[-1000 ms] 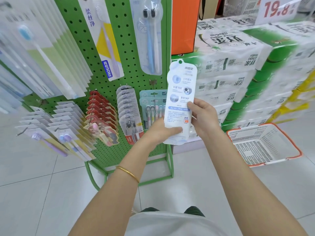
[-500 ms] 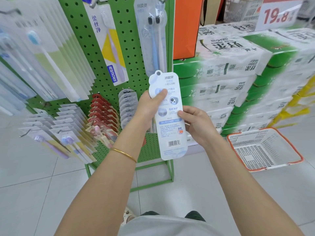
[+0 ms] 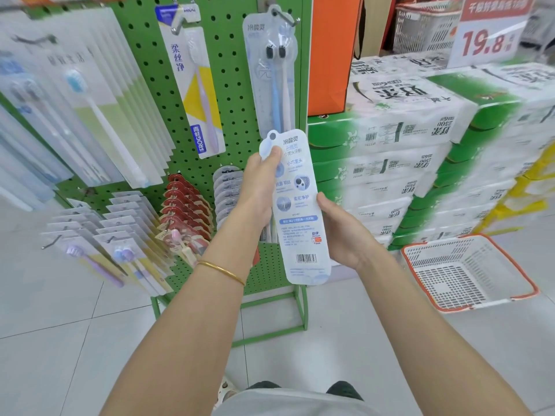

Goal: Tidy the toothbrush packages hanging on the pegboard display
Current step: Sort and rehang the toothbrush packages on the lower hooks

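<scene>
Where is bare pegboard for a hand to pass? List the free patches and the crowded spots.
Bare pegboard runs as a strip between the Frog package and the twin-brush package; another bare patch shows low on the right, beside the lower end of the held package. Crowded: the tall white packs upper left, and the lower rows of grey cards and red packs.

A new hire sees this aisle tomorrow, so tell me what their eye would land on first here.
Dead centre, the white toothbrush package is held up, back label facing the camera: the left hand pinches its top, the right hand holds its right edge. Behind stands the green pegboard hung with toothbrush packs; upper right, a 19.8 price sign tops stacked tissue packs.
</scene>
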The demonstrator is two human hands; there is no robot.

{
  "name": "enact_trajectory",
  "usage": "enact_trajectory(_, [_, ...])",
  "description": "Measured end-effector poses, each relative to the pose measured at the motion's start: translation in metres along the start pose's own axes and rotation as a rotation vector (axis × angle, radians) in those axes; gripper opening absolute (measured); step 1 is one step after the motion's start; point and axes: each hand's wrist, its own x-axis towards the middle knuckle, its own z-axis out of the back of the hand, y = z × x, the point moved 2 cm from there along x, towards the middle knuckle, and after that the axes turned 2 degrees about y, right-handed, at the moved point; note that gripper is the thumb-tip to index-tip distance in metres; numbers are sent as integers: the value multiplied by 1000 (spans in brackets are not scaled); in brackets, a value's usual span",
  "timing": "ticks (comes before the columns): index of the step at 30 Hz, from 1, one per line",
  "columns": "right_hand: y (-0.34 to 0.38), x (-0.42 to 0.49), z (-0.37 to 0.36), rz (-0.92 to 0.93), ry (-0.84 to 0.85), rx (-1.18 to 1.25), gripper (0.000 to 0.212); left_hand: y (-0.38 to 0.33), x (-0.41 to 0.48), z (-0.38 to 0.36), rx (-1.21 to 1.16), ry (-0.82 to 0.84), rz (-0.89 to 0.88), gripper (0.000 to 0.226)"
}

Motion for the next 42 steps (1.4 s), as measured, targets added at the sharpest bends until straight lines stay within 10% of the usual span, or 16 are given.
enact_trajectory(8, [8, 8, -12, 15, 50, -128, 108, -9, -6, -2, 44, 100, -58, 33])
enact_trajectory(14, [43, 12, -29, 282, -374, -581, 70, -33, -14, -8, 93, 190, -188, 30])
enact_trajectory(20, [83, 25, -47, 553, -736, -826, 85, -61, -20, -12, 1, 187, -237, 40])
enact_trajectory(42, [96, 87, -56, 577, -924, -1057, 82, -80, -6, 2, 143, -48, -288, 22])
